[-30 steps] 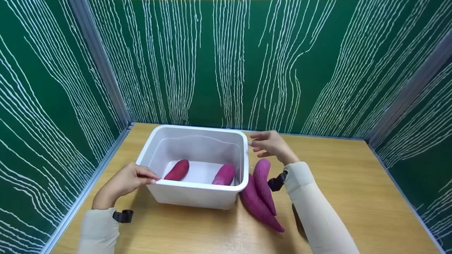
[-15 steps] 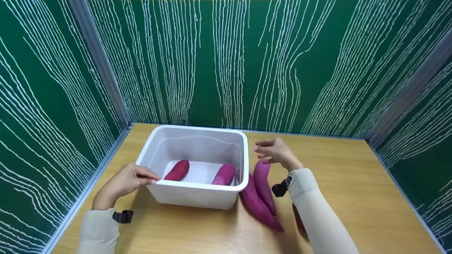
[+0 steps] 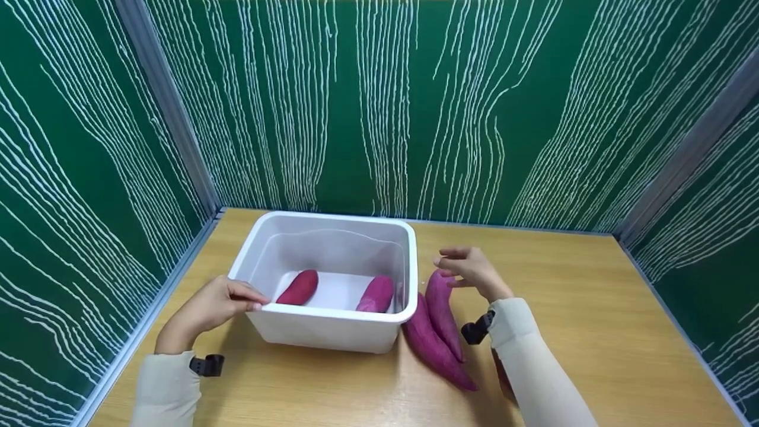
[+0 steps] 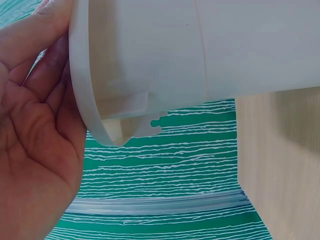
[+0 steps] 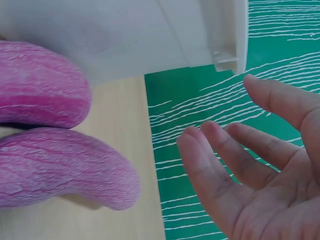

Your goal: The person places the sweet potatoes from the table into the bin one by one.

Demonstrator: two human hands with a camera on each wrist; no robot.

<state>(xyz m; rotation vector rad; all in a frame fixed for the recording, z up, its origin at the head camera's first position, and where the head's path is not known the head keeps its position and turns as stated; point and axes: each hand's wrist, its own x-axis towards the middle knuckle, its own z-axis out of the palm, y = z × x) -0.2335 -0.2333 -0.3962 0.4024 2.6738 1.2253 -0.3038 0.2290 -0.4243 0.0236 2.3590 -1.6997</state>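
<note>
A white plastic box stands on the table, with a dark red sweet potato and a pinkish-purple sweet potato lying inside. My left hand pinches the rim at its near left corner; the left wrist view shows the fingers against this rim. Right of the box, two long purple sweet potatoes lie side by side, an outer one and an inner one close to the box wall. My right hand hovers over the outer one's far end, fingers loosely bent, holding nothing.
Under my right forearm a brownish thing is mostly hidden. Green walls with white lines enclose the wooden table at the back and both sides, with grey metal edging.
My right hand has drawn away from the box's right rim, moving right and toward me. My left hand, the box and the sweet potatoes stay put.
</note>
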